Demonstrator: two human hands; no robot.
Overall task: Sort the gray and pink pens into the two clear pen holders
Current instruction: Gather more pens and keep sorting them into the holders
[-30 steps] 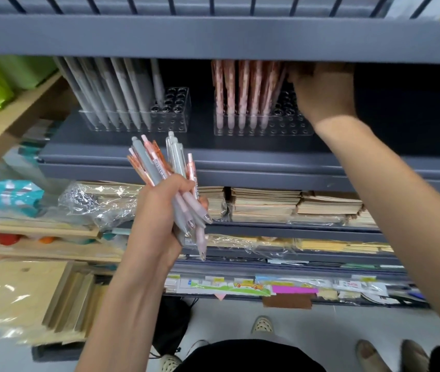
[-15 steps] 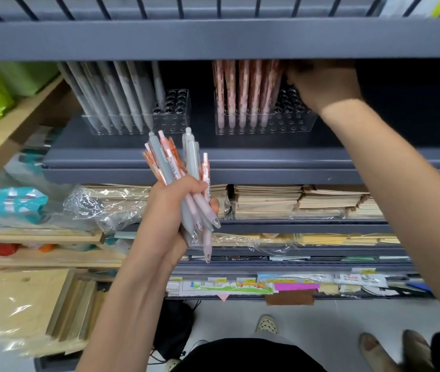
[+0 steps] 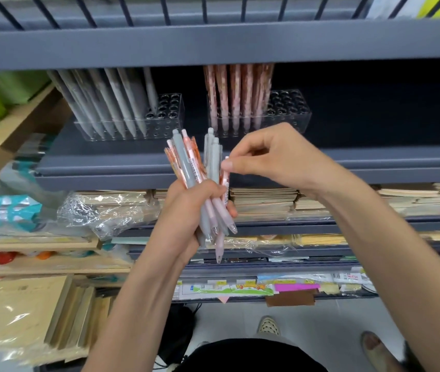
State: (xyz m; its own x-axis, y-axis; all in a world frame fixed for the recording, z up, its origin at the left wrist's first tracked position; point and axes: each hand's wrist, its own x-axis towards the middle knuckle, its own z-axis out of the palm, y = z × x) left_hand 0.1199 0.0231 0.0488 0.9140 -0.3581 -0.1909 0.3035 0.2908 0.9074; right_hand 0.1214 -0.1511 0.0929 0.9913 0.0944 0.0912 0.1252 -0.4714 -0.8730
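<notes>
Several unsorted pens point(image 3: 186, 162) sit bunched, gripped by the left hand point(image 3: 186, 216); the right hand point(image 3: 275, 159) pinches the top of a pink pen point(image 3: 225, 183). On the shelf point(image 3: 374, 162) behind, the gray-pen holder point(image 3: 172, 108) and pink-pen holder point(image 3: 291, 111) are part-filled, so I judge sorting roughly midway.

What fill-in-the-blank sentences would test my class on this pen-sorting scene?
1. The left hand grips a bundle of pens, gray and ____ mixed.
2. The right hand pinches a single ____ at the bundle's edge.
3. The left clear holder on the shelf holds only ____ pens.
Missing words: pink; pen; gray.
</notes>
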